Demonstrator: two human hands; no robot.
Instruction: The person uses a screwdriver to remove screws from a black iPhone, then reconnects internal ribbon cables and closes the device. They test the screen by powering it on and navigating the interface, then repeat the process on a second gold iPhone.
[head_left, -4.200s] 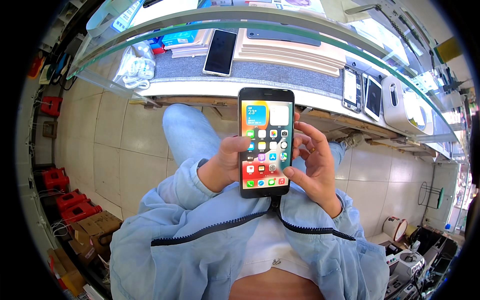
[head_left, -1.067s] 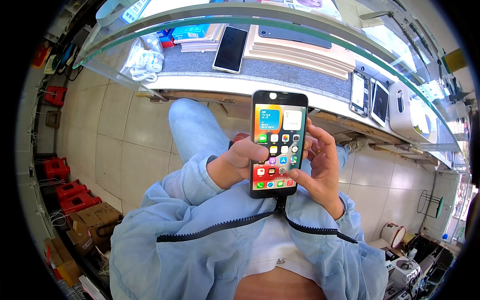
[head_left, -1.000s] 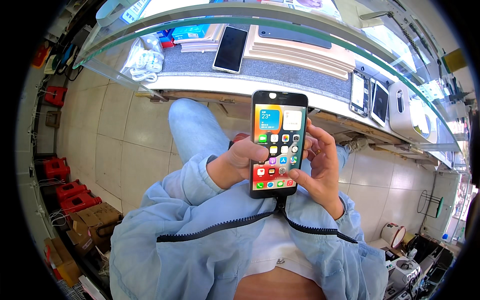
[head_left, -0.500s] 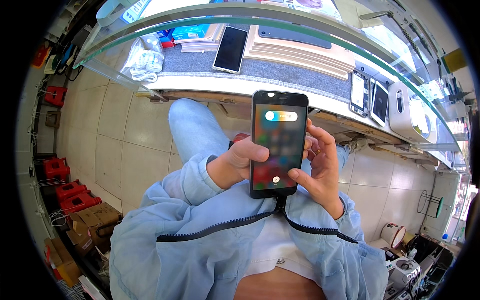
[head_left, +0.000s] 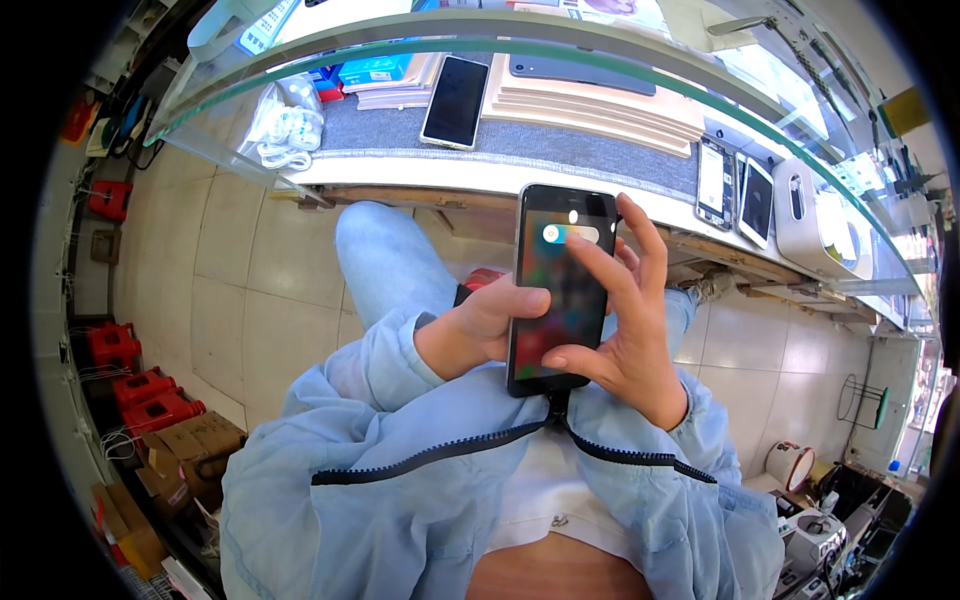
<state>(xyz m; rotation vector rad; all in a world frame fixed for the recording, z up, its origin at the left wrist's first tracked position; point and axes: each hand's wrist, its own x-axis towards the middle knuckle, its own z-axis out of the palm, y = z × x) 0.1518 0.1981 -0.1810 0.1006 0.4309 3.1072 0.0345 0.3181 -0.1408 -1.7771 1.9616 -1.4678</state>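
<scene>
A dark phone [head_left: 565, 305] is upright in front of my lap, showing a blurred screen with a slider near the top. My left hand [head_left: 480, 322] grips it from the left, thumb over the screen. My right hand [head_left: 632, 330] is on its right half with fingers spread: the index fingertip touches the slider, the thumb rests low on the screen and another finger reaches the top right edge.
The glass counter [head_left: 380, 165] ahead holds another phone [head_left: 455, 100], paper stacks [head_left: 585, 112], bagged white cables [head_left: 285, 135], opened phones [head_left: 715, 180] and a white container [head_left: 805, 220]. Red plastic items [head_left: 160, 410] and cardboard boxes [head_left: 190, 455] lie at the left; equipment [head_left: 815, 540] is lower right.
The screen went from app icons to a dimmed slider view. My right index finger has moved up and left onto the slider, and the right thumb further left across the lower screen.
</scene>
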